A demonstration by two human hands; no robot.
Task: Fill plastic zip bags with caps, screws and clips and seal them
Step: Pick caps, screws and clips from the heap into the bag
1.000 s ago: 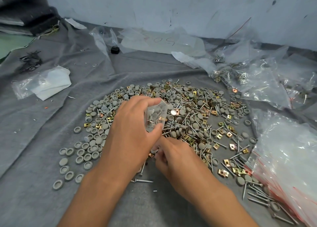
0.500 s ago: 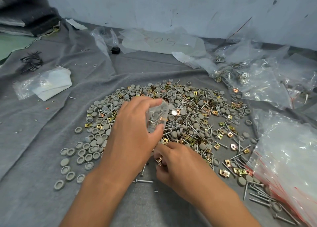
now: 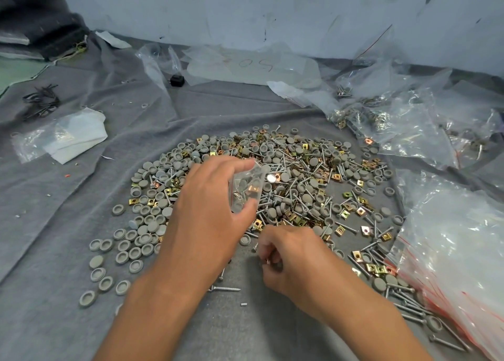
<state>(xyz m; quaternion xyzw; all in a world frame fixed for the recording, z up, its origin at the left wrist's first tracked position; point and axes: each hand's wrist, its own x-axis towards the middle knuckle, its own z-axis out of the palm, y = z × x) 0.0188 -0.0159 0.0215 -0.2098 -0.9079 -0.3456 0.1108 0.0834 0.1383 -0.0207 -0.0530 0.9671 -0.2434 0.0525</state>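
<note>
The heap of caps, screws and clips point(image 3: 272, 186) spreads on the grey cloth point(image 3: 68, 251) just beyond both hands. The left hand point(image 3: 207, 219) grips a small zip bag point(image 3: 246, 189), partly filled, between thumb and fingers above the heap. The right hand point(image 3: 289, 257), fingers curled, pinches small pieces just below; it should keep the bag mouth open and near.

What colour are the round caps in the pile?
Grey, the caps show in the head view.
</note>
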